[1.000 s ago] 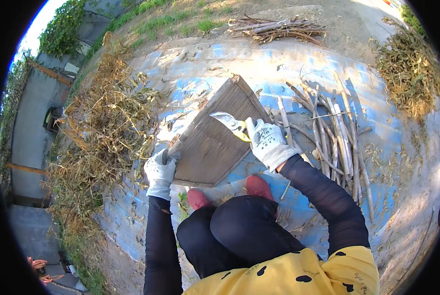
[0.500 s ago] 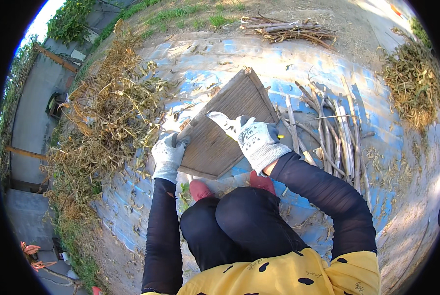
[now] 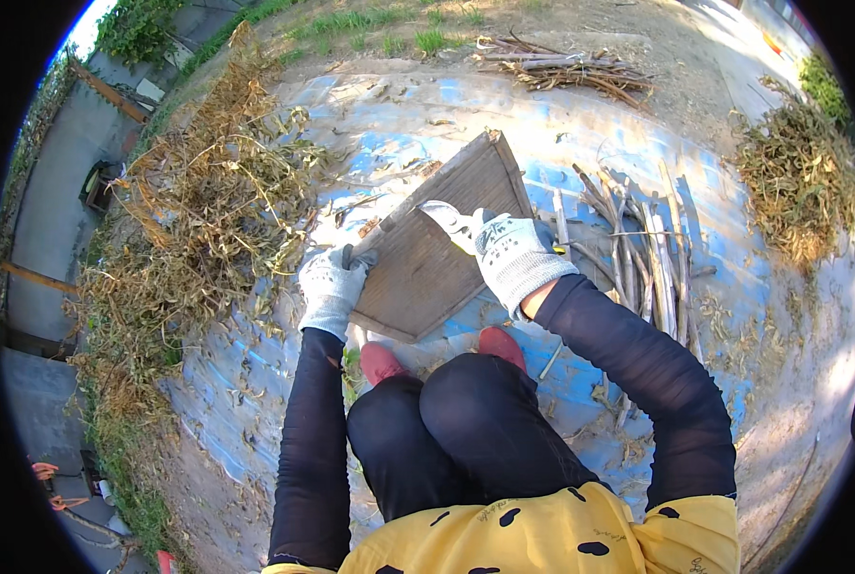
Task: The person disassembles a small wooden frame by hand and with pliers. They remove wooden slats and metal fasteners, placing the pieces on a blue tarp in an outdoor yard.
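Note:
A weathered brown wooden panel (image 3: pixel 426 282) with a raised edge strip is tilted in front of my feet. My left hand (image 3: pixel 335 285), in a grey-white glove, is closed around the panel's left corner. My gloved right hand (image 3: pixel 514 253) grips pruning shears (image 3: pixel 447 221) over the panel's upper part. Their pale metal blades point left toward the raised edge; I cannot tell whether they touch it. The handles are mostly hidden in my palm.
A blue and white sheet (image 3: pixel 246 416) strewn with leaves covers the ground. Dry plants (image 3: pixel 198 220) are heaped at left, with another dry heap (image 3: pixel 800 172) at far right. Cut sticks (image 3: pixel 662 258) lie right of the panel, and a branch bundle (image 3: pixel 571 67) lies farther off.
My right hand and the pruning shears have shifted slightly to the right. The panel has also moved a little rightward, with my left hand still on its corner.

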Motion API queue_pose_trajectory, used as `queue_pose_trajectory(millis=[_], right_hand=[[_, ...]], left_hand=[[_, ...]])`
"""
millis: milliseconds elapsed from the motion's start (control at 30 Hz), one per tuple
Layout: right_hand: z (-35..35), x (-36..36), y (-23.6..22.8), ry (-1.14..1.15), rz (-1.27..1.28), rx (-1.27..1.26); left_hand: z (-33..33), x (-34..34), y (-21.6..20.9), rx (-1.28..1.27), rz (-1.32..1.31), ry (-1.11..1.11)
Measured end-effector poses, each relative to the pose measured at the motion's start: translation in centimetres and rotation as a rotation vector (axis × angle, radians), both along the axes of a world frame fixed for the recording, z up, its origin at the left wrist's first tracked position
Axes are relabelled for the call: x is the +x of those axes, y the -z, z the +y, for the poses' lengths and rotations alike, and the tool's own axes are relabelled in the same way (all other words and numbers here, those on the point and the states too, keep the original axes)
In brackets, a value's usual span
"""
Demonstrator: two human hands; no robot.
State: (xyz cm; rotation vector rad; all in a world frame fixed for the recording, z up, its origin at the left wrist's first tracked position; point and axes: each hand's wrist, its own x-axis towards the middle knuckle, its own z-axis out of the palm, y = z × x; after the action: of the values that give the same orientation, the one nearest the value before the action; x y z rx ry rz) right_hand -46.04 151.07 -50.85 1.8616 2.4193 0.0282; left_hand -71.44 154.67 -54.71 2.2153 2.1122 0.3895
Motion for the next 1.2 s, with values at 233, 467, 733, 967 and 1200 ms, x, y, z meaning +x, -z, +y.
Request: queue_pose_trajectory(millis=[233, 467, 733, 967, 1200], right_hand=[[1.9, -3.0, -6.0, -0.147, -0.125, -0.037], [3.8, -6.2, -9.6, -0.273, -0.443, -0.225], [2.6, -4.0, -6.0, -0.186, -0.132, -0.119], [1.2, -2.2, -0.5, -0.016, 0.046, -0.221], [0.5, -3.7, 0.3, 0.305, 0.255, -0.421]], left_hand=[[-0.8, -0.6, -0.8, -0.038, 0.027, -0.049], [-0.6, -0.1, 0.0, 0.02, -0.019, -0.027], [-0.9, -0.4, -0.8, 0.065, 0.03, 0.013], [-0.7, 0.0, -1.2, -0.024, 0.065, 0.02], [0.1, -0.5, -0.1, -0.02, 0.018, -0.008]])
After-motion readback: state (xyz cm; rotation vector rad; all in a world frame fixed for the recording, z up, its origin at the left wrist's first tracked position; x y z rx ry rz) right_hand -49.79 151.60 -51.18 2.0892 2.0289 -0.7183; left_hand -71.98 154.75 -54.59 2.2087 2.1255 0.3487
